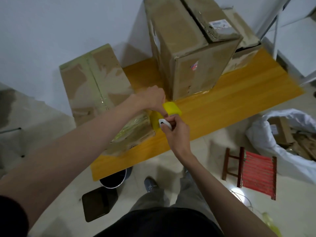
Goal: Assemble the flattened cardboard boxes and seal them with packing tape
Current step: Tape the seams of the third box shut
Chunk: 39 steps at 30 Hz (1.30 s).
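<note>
I see my left hand (153,98) gripping the yellow tape roll (171,108) beside the taped box (102,93), my right hand (174,130) pinching a white cutter (165,123), its blade hidden.

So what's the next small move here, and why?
Probably cut the tape: the left hand holds the yellow tape roll just past the near box, its tape stretched taut, and the right hand holds a white cutter against that strip.
</note>
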Available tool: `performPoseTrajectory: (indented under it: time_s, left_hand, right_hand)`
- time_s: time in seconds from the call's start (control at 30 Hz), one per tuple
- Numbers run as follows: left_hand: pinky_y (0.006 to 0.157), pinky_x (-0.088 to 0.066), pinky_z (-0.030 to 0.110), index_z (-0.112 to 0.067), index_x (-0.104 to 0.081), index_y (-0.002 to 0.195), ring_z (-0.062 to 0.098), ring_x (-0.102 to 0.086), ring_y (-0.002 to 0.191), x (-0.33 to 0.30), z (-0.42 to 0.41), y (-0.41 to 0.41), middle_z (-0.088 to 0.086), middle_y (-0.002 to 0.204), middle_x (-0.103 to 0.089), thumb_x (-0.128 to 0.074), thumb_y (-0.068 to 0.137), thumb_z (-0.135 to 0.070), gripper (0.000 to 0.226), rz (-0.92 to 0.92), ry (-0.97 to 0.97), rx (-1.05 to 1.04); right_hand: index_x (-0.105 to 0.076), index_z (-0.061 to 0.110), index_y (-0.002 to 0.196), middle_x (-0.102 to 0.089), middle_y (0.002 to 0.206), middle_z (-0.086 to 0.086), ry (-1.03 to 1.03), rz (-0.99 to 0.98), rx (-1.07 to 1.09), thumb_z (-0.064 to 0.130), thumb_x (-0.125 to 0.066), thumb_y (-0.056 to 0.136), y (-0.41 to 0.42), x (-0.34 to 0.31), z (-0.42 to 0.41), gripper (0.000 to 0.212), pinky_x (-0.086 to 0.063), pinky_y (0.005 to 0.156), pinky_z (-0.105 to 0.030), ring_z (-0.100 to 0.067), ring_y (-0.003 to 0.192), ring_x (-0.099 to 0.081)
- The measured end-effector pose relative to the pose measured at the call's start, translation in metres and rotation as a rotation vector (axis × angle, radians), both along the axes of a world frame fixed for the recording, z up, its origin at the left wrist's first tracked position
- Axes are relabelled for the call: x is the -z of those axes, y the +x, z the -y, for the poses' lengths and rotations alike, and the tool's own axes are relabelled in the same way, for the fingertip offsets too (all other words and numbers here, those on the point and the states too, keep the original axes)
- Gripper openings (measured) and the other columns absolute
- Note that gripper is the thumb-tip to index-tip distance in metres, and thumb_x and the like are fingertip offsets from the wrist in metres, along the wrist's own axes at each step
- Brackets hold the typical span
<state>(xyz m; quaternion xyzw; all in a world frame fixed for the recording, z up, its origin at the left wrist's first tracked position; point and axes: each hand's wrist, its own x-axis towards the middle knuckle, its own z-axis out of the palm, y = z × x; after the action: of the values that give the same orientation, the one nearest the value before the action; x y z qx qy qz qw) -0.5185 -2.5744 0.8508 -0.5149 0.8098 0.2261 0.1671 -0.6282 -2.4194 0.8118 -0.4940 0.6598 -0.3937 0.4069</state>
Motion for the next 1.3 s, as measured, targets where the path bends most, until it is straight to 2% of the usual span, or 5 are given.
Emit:
performPoseTrajectory:
  time_s: [0.4, 0.6, 0.87, 1.03, 1.3]
  left_hand:
    - [0.054, -0.038, 0.035, -0.017, -0.049, 0.058, 0.022, -0.040, 0.060, -0.008, 0.000, -0.002, 0.002, 0.057, -0.045, -0.072, 0.068, -0.024, 0.025, -0.022, 0.006, 0.032]
    - [0.059, -0.046, 0.034, -0.011, -0.065, 0.069, 0.021, -0.053, 0.064, -0.009, 0.003, -0.004, 0.001, 0.064, -0.059, -0.084, 0.066, -0.050, 0.044, -0.017, 0.017, 0.035]
    - [0.054, -0.043, 0.031, -0.008, -0.070, 0.077, 0.021, -0.063, 0.070, -0.010, 0.001, -0.006, 0.003, 0.073, -0.070, -0.082, 0.059, -0.068, 0.064, 0.004, -0.005, 0.053]
    - [0.048, -0.034, 0.026, -0.016, -0.065, 0.073, 0.013, -0.055, 0.063, -0.006, 0.002, -0.003, -0.005, 0.067, -0.062, -0.079, 0.058, -0.072, 0.059, 0.004, -0.042, 0.024]
    - [0.054, -0.046, 0.028, -0.015, -0.069, 0.077, 0.017, -0.061, 0.067, 0.003, 0.003, 0.000, -0.002, 0.070, -0.067, -0.080, 0.057, -0.068, 0.058, 0.002, -0.092, -0.027]
  right_hand:
    - [-0.059, 0.022, 0.087, -0.059, 0.074, 0.014, -0.025, -0.067, -0.048, 0.015, -0.071, 0.090, 0.021, -0.002, 0.018, 0.014, -0.047, 0.055, -0.020, 0.000, 0.069, -0.059]
    - [-0.060, 0.016, 0.080, -0.058, 0.067, 0.006, 0.042, -0.193, -0.221, 0.011, -0.067, 0.090, 0.006, 0.001, 0.019, 0.013, -0.033, 0.050, -0.017, -0.003, 0.058, -0.052]
    - [-0.071, 0.008, 0.111, -0.074, 0.094, -0.015, 0.340, -0.321, -0.295, 0.011, -0.072, 0.086, -0.065, 0.036, 0.029, 0.025, -0.055, 0.079, -0.040, -0.028, 0.085, -0.070]
    - [-0.060, 0.005, 0.112, -0.070, 0.092, -0.024, 0.457, -0.382, -0.196, 0.005, -0.063, 0.092, -0.095, 0.086, 0.059, 0.020, -0.057, 0.071, -0.048, -0.036, 0.082, -0.069]
    - [-0.059, 0.005, 0.127, -0.050, 0.135, -0.022, 0.574, -0.426, -0.211, -0.001, -0.054, 0.097, -0.100, 0.158, 0.095, 0.031, -0.039, 0.070, -0.032, -0.039, 0.104, -0.057]
